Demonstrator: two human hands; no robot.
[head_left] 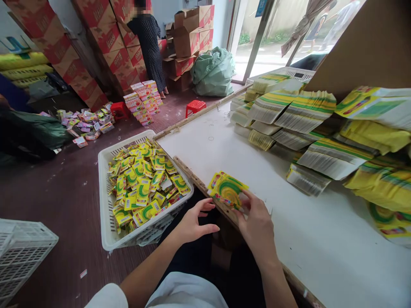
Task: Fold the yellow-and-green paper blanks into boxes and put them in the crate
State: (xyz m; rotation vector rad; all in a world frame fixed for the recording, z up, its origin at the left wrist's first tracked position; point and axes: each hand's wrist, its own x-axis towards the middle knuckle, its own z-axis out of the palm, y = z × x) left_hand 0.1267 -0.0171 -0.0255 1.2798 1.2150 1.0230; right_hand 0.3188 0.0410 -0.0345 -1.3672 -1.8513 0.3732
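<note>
My right hand [256, 219] grips a small yellow and green printed carton [227, 189] by its right end, just over the wooden edge of the white table [205, 145]. Whether it is one carton or a few together I cannot tell. Close to the carton's left end, my left hand [195, 223] is apart from it, thumb and fingers spread, with nothing in them. A white plastic basket [105, 205] to the left holds a heap of similar yellow cartons [141, 179]. On the table's right side lie stacks of flat yellow, green and white cartons [308, 107].
Another white basket [28, 244] stands on the floor at left. Red stools [195, 106], a green sack [214, 70] and stacked cardboard boxes [112, 55] are farther back. A person in a dotted dress [146, 47] stands at the boxes. Cardboard [362, 47] rises at right.
</note>
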